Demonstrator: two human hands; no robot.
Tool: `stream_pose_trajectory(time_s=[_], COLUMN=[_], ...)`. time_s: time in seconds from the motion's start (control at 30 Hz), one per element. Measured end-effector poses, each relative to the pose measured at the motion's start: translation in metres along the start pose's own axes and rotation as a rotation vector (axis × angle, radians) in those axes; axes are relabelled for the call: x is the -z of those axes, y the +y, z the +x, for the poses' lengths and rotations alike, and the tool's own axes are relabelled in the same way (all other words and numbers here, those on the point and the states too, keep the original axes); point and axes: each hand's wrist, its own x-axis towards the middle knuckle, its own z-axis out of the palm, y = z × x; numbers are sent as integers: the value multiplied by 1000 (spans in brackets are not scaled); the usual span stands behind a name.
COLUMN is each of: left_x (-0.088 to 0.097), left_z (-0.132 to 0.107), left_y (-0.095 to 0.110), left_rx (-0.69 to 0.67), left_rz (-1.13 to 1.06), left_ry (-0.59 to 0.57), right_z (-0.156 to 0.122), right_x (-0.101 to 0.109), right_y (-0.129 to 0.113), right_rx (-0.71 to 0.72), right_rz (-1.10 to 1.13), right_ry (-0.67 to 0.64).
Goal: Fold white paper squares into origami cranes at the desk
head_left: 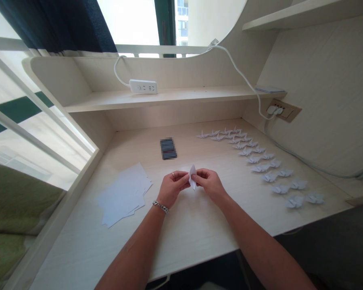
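Observation:
Above the middle of the pale wooden desk, both my hands pinch a small folded white paper piece. My left hand, with a ring and a metal bracelet at the wrist, grips its left side with closed fingers. My right hand holds its right side, fingers also closed. The paper stands upright between the fingertips, a little above the desk.
A loose stack of white paper sheets lies left of my hands. Several folded paper cranes sit in two rows to the right. A dark blurred object lies further back. A power strip rests on the shelf; a wall socket and cable are at right.

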Motion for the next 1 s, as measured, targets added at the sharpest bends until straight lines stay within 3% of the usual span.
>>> stream_pose_trajectory(time_s=[0.33,1.0], left_x=[-3,-2], left_z=[-1,0], left_y=[3,2], left_rx=[-42,-21], left_rz=[176,262], left_ry=[107,105], right_z=[0,-2], right_x=[-1,-3], right_y=[-2,-2], right_rx=[-63,-8], right_rz=[-9,-121], right_ry=[-12,-11])
